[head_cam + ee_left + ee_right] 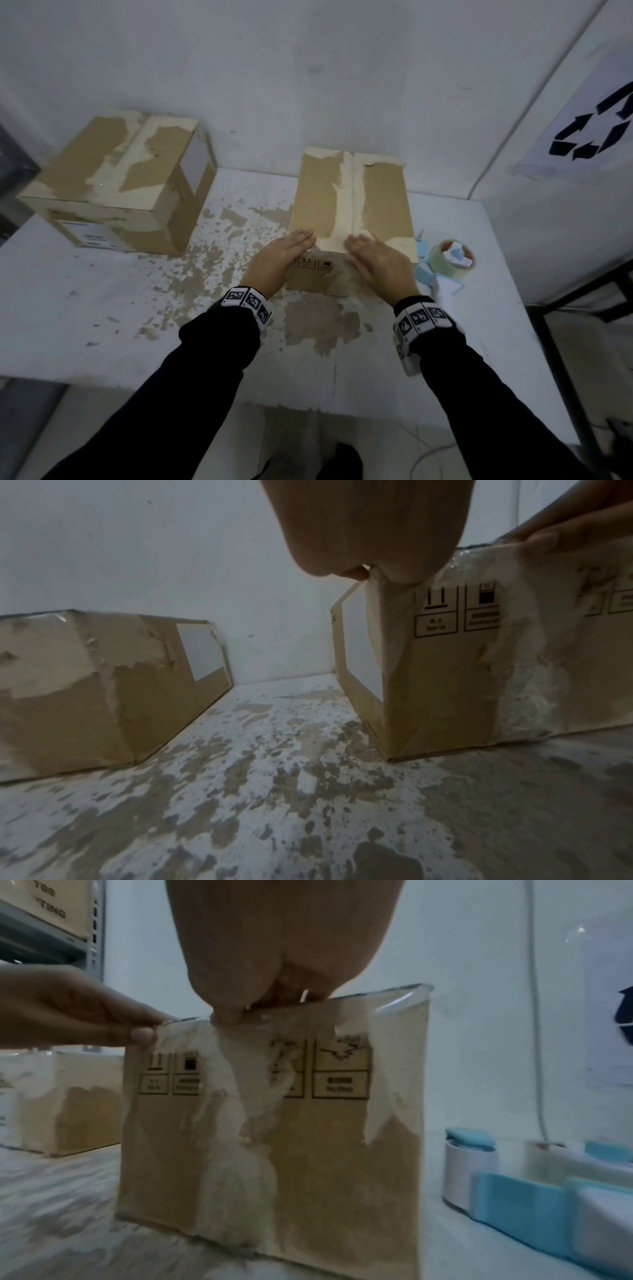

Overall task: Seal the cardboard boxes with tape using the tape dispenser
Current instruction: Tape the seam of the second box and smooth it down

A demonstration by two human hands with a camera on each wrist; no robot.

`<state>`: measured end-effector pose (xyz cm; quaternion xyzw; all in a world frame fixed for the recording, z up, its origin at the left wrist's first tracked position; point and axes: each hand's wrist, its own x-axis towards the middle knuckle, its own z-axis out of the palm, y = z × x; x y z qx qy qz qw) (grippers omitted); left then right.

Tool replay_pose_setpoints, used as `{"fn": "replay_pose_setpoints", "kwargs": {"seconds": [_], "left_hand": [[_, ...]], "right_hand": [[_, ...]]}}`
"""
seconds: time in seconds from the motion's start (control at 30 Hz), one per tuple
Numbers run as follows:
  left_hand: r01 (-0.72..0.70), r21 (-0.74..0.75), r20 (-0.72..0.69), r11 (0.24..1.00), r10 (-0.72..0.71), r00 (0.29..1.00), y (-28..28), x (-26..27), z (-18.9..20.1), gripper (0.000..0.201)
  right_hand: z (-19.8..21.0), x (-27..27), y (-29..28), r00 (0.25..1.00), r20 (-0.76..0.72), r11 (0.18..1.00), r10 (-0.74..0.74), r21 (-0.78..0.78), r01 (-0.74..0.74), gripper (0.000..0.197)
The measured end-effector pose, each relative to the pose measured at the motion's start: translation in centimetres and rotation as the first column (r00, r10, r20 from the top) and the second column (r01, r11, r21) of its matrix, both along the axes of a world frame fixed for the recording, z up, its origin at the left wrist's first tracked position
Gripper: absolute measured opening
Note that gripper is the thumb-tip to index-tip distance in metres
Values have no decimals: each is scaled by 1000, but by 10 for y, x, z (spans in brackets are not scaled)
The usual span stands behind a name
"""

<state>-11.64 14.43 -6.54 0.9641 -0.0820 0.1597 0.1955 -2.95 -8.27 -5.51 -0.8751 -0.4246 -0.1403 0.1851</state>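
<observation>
Two worn boxes [352, 202], dispenser [445, 263] right

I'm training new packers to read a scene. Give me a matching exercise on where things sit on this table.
Things:
1. tape dispenser
2. centre box
3. second box
4. left hand

Places:
A. far left of the table
B. right of the centre box
C. under both hands
D. on the centre box's near left corner

Pairs: 1-B, 2-C, 3-A, 4-D

A white counter [102, 325], its paint flaked to brown patches, meets pale walls [308, 68]; a recycling sign [592, 133] hangs at 2 o'clock, grey shelving [51, 942] at 9.
</observation>
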Motion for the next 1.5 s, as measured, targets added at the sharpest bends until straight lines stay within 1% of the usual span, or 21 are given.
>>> {"fn": "replay_pose_setpoints", "kwargs": {"seconds": [0.03,0.1,0.23,0.3,0.4,0.43,0.5,0.6,0.67,0.73,0.8,0.83,0.87,0.93,0.97,1.0,1.1,1.17,1.27,1.4,1.5], "left_hand": [[-7,-12,0,1000,7,1000,-1,-1,0,40],[-18,-29,17,999,19,1000,-3,-2,-1,42],[-30,-47,23,998,31,999,-4,0,0,40],[-26,-35,25,999,26,999,-3,0,-1,40],[-27,-57,24,998,29,999,-3,-1,-4,41],[-33,-67,22,997,34,999,-3,0,-4,41],[-36,-78,11,996,37,999,-4,0,-5,41],[-14,-112,-27,994,11,1000,-4,1,-1,40],[-9,-190,-87,982,-8,996,-3,-1,3,40],[-44,-331,-142,943,-4,990,-4,-2,8,42],[-123,-452,-128,884,73,989,-9,-2,12,45],[-183,-498,-140,848,130,982,-12,-1,13,46],[-253,-533,-195,807,174,965,-14,0,14,49],[-375,-560,-392,739,162,905,-18,0,15,56],[-409,-560,-470,721,130,873,-18,-1,15,58],[-424,-559,-510,713,107,853,-18,-1,15,58],[-431,-564,-535,705,86,840,-17,0,17,58],[-443,-574,-545,689,82,834,-17,1,16,58],[-457,-578,-533,676,111,839,-16,3,14,56],[-481,-614,-530,626,125,839,-11,2,23,57],[-496,-648,-545,579,103,832,20,2,17,86]], "right_hand": [[-2,0,-7,999,14,999,-52,10,52,48],[-7,1,-17,996,7,996,-86,16,85,60],[-6,6,-15,996,-46,997,-77,-27,75,54],[-2,5,-18,993,-93,994,-73,-86,65,56],[-5,2,-36,989,-12,974,-146,-179,141,62],[-6,2,-41,987,-21,974,-160,-166,155,57],[-7,4,-45,979,-136,985,-153,-97,141,49],[-7,6,-43,952,-279,991,-128,2,134,58],[-4,4,-41,927,-350,973,-135,130,190,59],[0,1,-37,853,-487,903,-188,256,345,60],[4,-2,-33,688,-698,776,-197,318,545,57],[6,-2,-32,602,-782,714,-163,328,619,55],[5,-2,-31,545,-830,667,-116,342,662,52],[1,0,-31,517,-855,617,-46,382,687,48],[-1,1,-32,513,-858,601,-22,398,693,48],[-5,4,-34,506,-863,588,5,412,696,47],[-12,10,-35,452,-883,514,129,449,731,49],[-16,13,-33,427,-891,472,151,445,761,49],[-18,18,-34,425,-896,491,129,430,758,45],[-9,28,-29,443,-892,584,86,406,703,44],[2,32,-8,459,-885,658,77,391,644,44]]}}
